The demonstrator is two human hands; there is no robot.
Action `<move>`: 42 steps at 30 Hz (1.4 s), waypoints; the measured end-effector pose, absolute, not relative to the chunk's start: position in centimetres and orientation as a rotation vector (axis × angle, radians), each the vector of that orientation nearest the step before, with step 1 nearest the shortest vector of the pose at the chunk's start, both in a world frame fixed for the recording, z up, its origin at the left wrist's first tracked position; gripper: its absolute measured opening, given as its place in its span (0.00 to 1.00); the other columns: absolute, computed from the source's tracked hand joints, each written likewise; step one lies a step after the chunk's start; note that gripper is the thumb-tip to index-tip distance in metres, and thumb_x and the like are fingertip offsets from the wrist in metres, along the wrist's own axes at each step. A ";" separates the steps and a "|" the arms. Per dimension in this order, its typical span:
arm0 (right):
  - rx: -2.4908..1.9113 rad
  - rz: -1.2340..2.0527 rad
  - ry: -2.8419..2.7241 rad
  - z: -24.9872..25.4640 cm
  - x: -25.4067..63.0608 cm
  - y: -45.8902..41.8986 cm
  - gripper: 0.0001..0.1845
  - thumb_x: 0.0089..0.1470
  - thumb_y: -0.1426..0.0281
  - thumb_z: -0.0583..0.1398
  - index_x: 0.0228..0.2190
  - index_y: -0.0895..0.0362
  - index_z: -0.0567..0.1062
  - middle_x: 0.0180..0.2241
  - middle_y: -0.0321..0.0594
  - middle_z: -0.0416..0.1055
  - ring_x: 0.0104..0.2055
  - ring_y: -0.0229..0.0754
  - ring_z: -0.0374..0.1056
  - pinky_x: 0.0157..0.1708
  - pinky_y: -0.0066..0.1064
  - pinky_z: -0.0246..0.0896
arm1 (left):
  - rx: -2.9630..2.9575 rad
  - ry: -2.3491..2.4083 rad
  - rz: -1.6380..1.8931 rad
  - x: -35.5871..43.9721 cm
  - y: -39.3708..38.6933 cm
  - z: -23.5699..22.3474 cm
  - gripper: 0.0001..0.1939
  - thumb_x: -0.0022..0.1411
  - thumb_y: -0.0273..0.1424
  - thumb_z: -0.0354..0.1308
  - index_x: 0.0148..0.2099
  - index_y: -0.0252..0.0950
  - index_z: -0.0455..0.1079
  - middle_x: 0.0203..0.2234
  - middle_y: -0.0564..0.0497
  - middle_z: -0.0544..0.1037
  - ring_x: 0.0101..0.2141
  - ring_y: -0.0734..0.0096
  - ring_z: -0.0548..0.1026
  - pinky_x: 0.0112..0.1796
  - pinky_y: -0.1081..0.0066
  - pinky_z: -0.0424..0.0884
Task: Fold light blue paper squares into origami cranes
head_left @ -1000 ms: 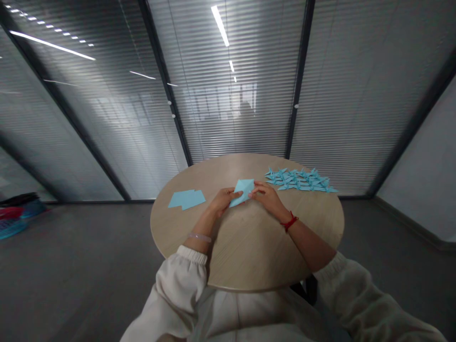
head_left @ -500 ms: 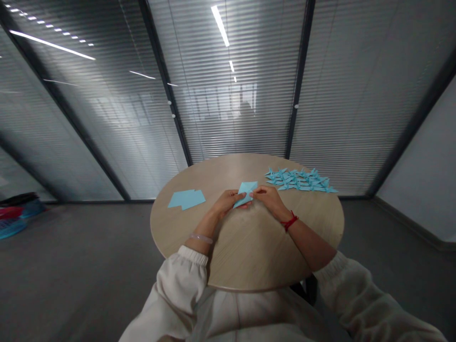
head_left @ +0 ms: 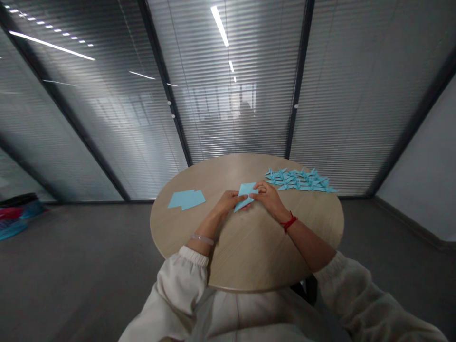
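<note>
"Who is nearest us here?"

"A person in pale, loose sleeves (head_left: 185, 280) with gathered cuffs, forearms reaching over the near edge of a round, wood-toned table (head_left: 256, 256)."

"And at the wrists?"

"A translucent bangle (head_left: 202, 238) on the left, a knotted red cord (head_left: 289, 222) on the right."

"The hands?"

"Both busy above the middle of the tabletop. The left hand (head_left: 225, 201) pinches a folded piece of light-blue paper (head_left: 245, 189) by its left side, thumb on top, fingertips showing beneath. The right hand (head_left: 270, 195) pinches the opposite side, thumb on the paper's face, fingers curled near the upper right corner. The thumbs nearly meet."

"Does the paper touch the wood?"

"I cannot tell from here."

"What lies around it?"

"Left of the left hand, light-blue sheets (head_left: 187, 199) lie flat and overlapping. Just beyond the right hand, pointed blue folded figures (head_left: 299, 181) crowd together in rows, too small to count."

"And past the table?"

"A grey floor (head_left: 96, 256), with a blurred red-and-blue object (head_left: 12, 221) at far left. Behind it all, horizontal blinds (head_left: 231, 128) hang between dark frames (head_left: 301, 71), crossed by bright white streaks; a pale wall (head_left: 423, 190) closes the right side."
</note>
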State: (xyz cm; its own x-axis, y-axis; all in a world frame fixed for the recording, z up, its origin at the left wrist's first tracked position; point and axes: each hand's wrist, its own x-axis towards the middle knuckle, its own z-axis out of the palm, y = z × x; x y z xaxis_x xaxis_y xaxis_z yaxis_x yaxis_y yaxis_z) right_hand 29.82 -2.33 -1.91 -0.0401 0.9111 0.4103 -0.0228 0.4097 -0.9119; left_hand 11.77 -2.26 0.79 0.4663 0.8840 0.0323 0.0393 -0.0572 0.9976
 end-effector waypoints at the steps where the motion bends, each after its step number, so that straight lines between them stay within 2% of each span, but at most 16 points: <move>1: -0.865 0.933 -1.398 -1.9 29.8 -2.4 0.21 0.38 0.63 0.68 0.34 0.54 0.67 0.22 0.29 0.70 0.24 0.38 0.66 0.26 0.28 0.58 | 1.488 0.864 0.851 11.8 -2.3 0.8 0.24 0.47 0.44 0.68 0.34 0.26 0.77 0.27 0.42 0.80 0.24 0.70 0.75 0.29 0.73 0.68; 6: -0.890 0.970 -1.356 -1.9 29.8 -2.5 0.28 0.38 0.66 0.68 0.41 0.52 0.64 0.26 0.31 0.72 0.26 0.40 0.69 0.29 0.31 0.63 | 1.501 0.905 0.869 11.9 -2.6 1.1 0.23 0.46 0.45 0.67 0.33 0.27 0.78 0.26 0.43 0.80 0.25 0.70 0.75 0.31 0.72 0.68; 16: -0.862 1.057 -1.254 -1.7 29.4 -2.6 0.35 0.36 0.67 0.69 0.46 0.53 0.61 0.28 0.33 0.74 0.29 0.42 0.72 0.34 0.36 0.67 | 1.517 0.926 0.915 12.2 -3.2 1.6 0.20 0.46 0.43 0.67 0.31 0.28 0.77 0.24 0.47 0.79 0.24 0.71 0.74 0.31 0.72 0.68; 42: -0.880 1.064 -1.305 -1.4 29.6 -2.7 0.30 0.37 0.67 0.68 0.43 0.54 0.64 0.30 0.36 0.76 0.31 0.42 0.72 0.35 0.36 0.67 | 1.571 0.979 0.900 12.3 -3.0 1.5 0.19 0.47 0.43 0.66 0.30 0.29 0.78 0.24 0.47 0.80 0.25 0.69 0.75 0.32 0.71 0.70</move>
